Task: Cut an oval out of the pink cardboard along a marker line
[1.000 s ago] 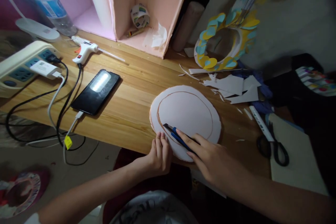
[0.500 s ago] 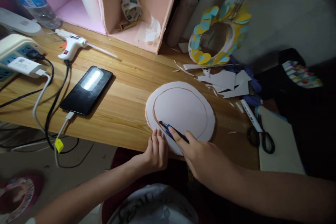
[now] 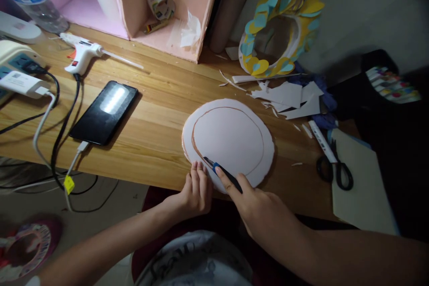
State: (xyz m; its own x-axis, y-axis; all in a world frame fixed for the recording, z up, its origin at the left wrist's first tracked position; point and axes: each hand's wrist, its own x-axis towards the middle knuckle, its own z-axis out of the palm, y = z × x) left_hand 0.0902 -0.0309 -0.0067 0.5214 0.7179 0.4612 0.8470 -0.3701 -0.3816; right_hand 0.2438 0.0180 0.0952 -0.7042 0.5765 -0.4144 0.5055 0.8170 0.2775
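A round white foam disc (image 3: 229, 138) with a circle line cut or drawn inside its rim lies on the wooden desk (image 3: 157, 111) near the front edge. My right hand (image 3: 258, 205) is closed around a blue and black utility knife (image 3: 223, 172); its blade tip rests on the circle line at the disc's near left. My left hand (image 3: 197, 190) lies at the disc's near edge, fingers together and pressed flat onto it, just left of the blade.
A black phone (image 3: 103, 112) on a charging cable, a white glue gun (image 3: 82, 51) and a power strip (image 3: 13, 69) lie left. Pink foam shelves (image 3: 150, 4) stand behind. White offcuts (image 3: 288, 98), a paper wreath (image 3: 271, 40), black scissors (image 3: 335, 167) and a marker (image 3: 321, 140) lie right.
The knife tip has crept left along the circle line toward my left hand, and my right hand has drawn back toward the desk edge. The view has shifted slightly.
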